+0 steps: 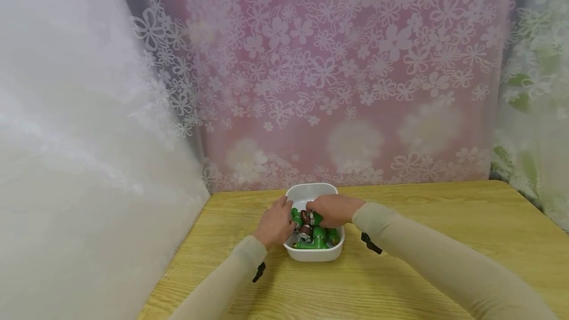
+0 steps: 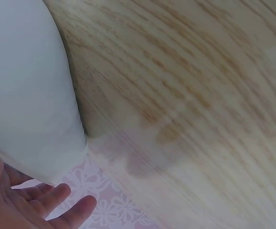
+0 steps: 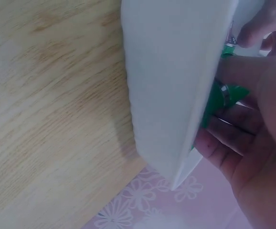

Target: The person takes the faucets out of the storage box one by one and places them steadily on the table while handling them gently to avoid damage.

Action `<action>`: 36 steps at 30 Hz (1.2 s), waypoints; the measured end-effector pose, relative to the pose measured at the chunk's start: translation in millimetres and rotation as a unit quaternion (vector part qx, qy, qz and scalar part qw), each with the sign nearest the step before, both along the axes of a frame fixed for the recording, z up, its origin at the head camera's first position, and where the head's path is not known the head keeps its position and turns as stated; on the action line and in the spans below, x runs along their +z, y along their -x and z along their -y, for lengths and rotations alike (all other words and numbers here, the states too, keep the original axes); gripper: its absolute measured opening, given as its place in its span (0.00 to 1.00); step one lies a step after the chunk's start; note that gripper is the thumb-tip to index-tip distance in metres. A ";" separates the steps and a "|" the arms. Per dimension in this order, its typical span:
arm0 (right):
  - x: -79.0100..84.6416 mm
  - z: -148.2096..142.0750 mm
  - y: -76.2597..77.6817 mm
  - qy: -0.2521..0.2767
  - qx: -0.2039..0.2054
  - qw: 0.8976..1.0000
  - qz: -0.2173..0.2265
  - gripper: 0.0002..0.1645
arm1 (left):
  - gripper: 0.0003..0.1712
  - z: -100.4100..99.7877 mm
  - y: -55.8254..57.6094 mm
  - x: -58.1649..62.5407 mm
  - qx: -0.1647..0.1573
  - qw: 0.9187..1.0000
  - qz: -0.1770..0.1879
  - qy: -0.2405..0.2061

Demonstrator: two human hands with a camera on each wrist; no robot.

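Observation:
A white basin [image 1: 316, 256] holds several green pipe-like pieces [image 1: 319, 238] with silver bands and a brown one [image 1: 304, 231] with a round metal end. My right hand [image 1: 333, 210] reaches in over the right rim and grips a green piece with a silver band [image 3: 226, 93] between thumb and fingers. At the left rim lies my left hand [image 1: 274, 223], its fingers pointing forward along the edge. In the left wrist view the left fingers [image 2: 52, 202] are spread and loosely bent beside the basin wall; the thumb side is partly hidden.
The basin stands on a wood-grain table [image 1: 422, 241], towards its back edge. A pink curtain with white flowers [image 1: 333, 88] hangs behind, a whitish sheet [image 1: 80, 137] on the left, and a green-patterned curtain [image 1: 538, 88] on the right.

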State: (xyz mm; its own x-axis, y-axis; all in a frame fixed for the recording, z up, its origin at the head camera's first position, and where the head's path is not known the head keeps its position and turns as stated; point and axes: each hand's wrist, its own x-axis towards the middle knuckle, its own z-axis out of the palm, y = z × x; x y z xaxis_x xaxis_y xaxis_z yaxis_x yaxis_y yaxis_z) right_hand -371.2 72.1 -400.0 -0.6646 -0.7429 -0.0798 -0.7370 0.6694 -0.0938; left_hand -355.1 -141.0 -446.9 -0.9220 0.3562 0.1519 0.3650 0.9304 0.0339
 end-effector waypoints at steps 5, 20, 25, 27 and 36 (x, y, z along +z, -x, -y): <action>8.7 0.3 -0.7 0.010 0.014 0.999 -0.033 0.21 | 0.37 -2.0 -0.2 -1.0 0.000 1.000 -0.001 0.001; 51.4 -10.1 -7.3 0.047 -0.022 0.999 0.009 0.27 | 0.37 -3.2 -2.2 1.3 0.003 1.000 -0.004 0.003; 53.2 -24.1 -5.4 0.042 -0.038 0.998 0.003 0.27 | 0.37 -3.6 -3.1 1.8 0.005 1.000 -0.009 0.003; 52.2 -30.3 -4.1 0.042 -0.041 0.998 0.002 0.27 | 0.37 -3.9 -2.5 1.5 0.005 1.000 -0.012 0.002; 44.9 -59.1 -1.0 0.043 -0.056 0.997 0.016 0.25 | 0.37 -4.5 -2.0 0.1 0.002 1.000 -0.013 0.001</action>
